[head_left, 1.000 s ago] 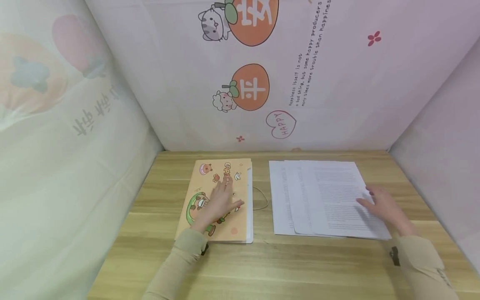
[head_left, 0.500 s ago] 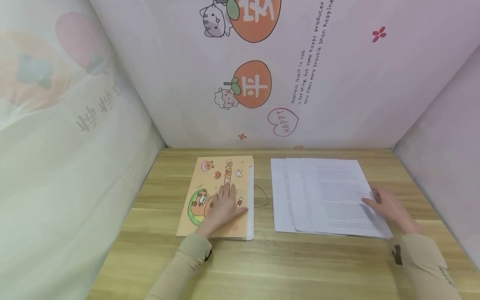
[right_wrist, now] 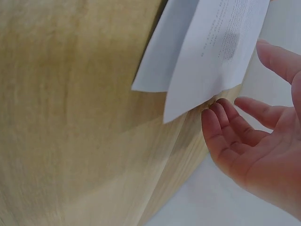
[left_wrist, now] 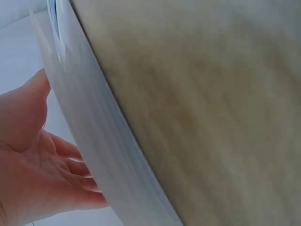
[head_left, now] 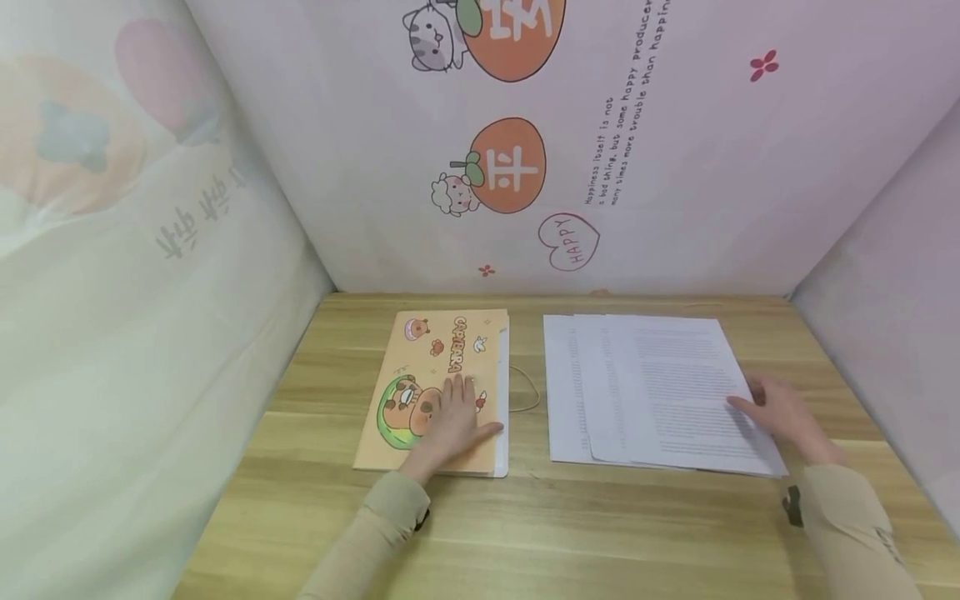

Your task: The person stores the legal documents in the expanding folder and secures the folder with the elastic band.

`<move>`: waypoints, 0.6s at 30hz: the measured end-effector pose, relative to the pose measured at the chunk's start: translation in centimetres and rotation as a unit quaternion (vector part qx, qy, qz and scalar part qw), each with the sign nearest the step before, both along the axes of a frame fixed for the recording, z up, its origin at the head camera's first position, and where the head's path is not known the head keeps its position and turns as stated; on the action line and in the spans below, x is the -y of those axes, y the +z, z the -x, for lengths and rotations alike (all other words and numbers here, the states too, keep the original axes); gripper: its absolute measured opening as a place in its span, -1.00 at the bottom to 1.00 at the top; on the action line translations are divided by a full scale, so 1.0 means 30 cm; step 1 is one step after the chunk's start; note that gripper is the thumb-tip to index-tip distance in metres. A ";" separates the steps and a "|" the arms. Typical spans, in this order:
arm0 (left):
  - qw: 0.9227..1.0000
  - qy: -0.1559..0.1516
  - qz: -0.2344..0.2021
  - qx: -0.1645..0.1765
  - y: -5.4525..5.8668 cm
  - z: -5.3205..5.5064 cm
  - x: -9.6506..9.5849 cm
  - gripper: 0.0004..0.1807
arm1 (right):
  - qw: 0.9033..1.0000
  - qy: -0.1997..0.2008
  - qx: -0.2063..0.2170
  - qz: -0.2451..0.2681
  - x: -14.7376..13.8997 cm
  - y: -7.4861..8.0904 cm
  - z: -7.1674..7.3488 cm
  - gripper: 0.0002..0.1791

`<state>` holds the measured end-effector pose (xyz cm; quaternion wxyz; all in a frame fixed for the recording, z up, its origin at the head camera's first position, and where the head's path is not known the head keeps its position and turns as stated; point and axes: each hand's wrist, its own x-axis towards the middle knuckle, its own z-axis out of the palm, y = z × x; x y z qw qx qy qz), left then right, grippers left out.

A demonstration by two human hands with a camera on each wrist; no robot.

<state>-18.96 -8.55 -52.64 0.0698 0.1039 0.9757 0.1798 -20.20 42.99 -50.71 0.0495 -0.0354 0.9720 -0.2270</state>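
Observation:
An orange folder with cartoon animals and the word CAPYBARA lies on the left of the table. My left hand is spread over its lower right part, thumb at the white right edge. In the left wrist view the left hand shows relaxed fingers at the pale folder edge. Printed paper sheets lie overlapping on the right. Beside their right edge is my right hand, thumb above the paper. The right wrist view shows the right hand with loosely bent fingers, gripping nothing.
A thin elastic loop sticks out from the folder's right side, between it and the sheets. The wooden table is bordered by printed cloth walls at the back, left and right.
The left hand has slid down and slightly right over the folder, uncovering more of its lettering. The right hand has shifted slightly at the sheets' edge. The head view has tilted a little.

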 end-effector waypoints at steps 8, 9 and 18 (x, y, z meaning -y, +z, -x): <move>1.000 0.009 0.014 -0.001 0.007 -0.014 -0.020 0.20 | 0.999 -0.021 0.038 -0.017 -0.002 0.022 0.002 -0.28; 1.000 0.009 0.016 -0.002 0.005 -0.013 -0.021 0.21 | 0.999 -0.025 0.044 -0.017 -0.002 0.025 0.003 -0.27; 0.999 0.008 0.032 -0.012 0.002 -0.011 -0.035 0.22 | 0.997 -0.043 0.062 -0.033 0.013 0.035 0.012 -0.29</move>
